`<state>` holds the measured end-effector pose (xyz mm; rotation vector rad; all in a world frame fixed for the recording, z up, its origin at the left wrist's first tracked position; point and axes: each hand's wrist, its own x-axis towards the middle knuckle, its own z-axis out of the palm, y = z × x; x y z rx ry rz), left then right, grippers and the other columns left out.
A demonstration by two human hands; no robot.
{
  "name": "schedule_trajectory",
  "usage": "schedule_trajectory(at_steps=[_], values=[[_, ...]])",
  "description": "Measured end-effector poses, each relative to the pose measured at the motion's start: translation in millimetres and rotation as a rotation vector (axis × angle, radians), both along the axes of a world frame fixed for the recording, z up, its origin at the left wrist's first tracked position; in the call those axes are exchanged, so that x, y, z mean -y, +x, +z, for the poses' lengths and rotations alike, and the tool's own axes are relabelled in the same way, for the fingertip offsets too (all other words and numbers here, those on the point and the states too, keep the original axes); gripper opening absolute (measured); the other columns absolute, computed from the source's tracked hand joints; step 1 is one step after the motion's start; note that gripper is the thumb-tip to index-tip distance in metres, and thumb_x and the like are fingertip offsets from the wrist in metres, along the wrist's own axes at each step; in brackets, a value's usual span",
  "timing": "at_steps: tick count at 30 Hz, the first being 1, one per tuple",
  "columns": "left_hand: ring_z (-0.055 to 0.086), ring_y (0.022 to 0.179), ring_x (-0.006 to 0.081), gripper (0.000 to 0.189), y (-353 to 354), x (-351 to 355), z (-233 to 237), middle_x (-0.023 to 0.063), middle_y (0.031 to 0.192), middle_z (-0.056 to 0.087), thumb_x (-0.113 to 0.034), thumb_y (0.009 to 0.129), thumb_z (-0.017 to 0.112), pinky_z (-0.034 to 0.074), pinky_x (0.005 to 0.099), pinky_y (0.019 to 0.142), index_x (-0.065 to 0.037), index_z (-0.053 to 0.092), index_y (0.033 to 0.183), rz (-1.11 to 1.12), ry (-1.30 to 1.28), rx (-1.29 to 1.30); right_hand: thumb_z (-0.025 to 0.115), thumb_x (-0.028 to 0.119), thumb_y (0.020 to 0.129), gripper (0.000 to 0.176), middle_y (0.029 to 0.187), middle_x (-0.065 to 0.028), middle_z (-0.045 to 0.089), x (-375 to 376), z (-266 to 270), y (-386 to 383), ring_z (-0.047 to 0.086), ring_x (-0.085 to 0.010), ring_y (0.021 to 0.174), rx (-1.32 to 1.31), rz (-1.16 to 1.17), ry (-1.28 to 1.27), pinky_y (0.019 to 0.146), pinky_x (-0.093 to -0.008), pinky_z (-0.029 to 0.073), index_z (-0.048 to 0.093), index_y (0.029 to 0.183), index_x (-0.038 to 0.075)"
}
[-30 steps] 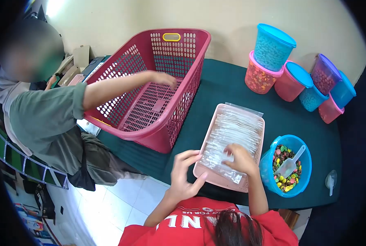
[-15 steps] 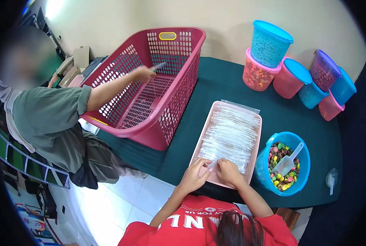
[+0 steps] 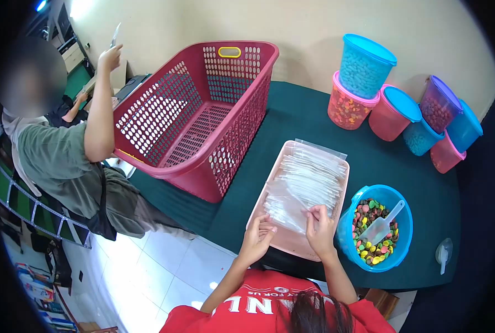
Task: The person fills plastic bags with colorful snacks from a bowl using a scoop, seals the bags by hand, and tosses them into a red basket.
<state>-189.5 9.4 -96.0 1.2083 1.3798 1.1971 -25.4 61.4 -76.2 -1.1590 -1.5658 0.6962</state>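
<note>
A pink tray [image 3: 298, 248] stands on the dark green table, filled with a long row of clear plastic bags [image 3: 314, 175]. Over its near end a single clear bag [image 3: 287, 205] is raised, with its right edge pinched in my right hand [image 3: 319, 228]. My left hand [image 3: 257, 237] is at the tray's near left edge, its fingers curled together near the lower left of that bag; what they hold is too small to make out. Right of the tray, a blue bucket [image 3: 408, 233] contains colourful round pieces and a clear scoop [image 3: 382, 225].
A large maroon basket [image 3: 239, 130] occupies the table's left side. Lidded tubs, including a blue one [image 3: 364, 66], stand along the back right. A small clear scoop [image 3: 443, 255] lies at far right. Another person [image 3: 64, 155] stands left, one arm raised, holding something thin.
My hands have moved apart, and a clear bag now shows spread between them. The other person's hand has risen out of the maroon basket toward the upper left.
</note>
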Motion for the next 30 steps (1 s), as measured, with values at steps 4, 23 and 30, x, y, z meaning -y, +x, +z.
schedule_trajectory(at_steps=[4,23,30], values=[[0.049,0.100,0.0219,0.049,6.9,-2.1,-2.8,0.0164,0.119,0.040,-0.013,0.079,0.058,0.045,0.0306,0.079,0.001,0.033,0.119,0.006,0.007,0.023,0.060,-0.005,0.072,0.019,0.070,-0.0068,0.056,10.9,12.2,-1.1,0.057,-0.0118,0.067,-0.340,0.031,-0.158,0.058,-0.0217,0.042,0.045,0.081,0.001],[0.053,0.066,0.0115,0.010,9.9,-8.8,38.7,0.0039,0.076,0.053,-0.010,0.084,0.053,0.048,0.0275,0.060,-0.002,0.050,0.089,0.395,0.219,0.448,0.058,0.010,0.075,0.066,0.129,-0.0214,0.014,31.0,25.7,21.5,0.022,-0.0331,0.120,0.145,-0.030,0.112,0.097,-0.0416,0.024,0.019,0.126,-0.004],[0.056,0.068,0.0137,0.011,24.4,9.7,58.1,0.0074,0.081,0.056,-0.008,0.083,0.054,0.049,0.0287,0.064,0.000,0.050,0.090,0.263,0.290,0.552,0.060,0.009,0.074,0.050,0.114,-0.0179,0.040,32.1,47.7,26.1,0.042,-0.0244,0.106,0.083,0.095,0.114,0.089,-0.0333,0.035,0.037,0.116,-0.004]])
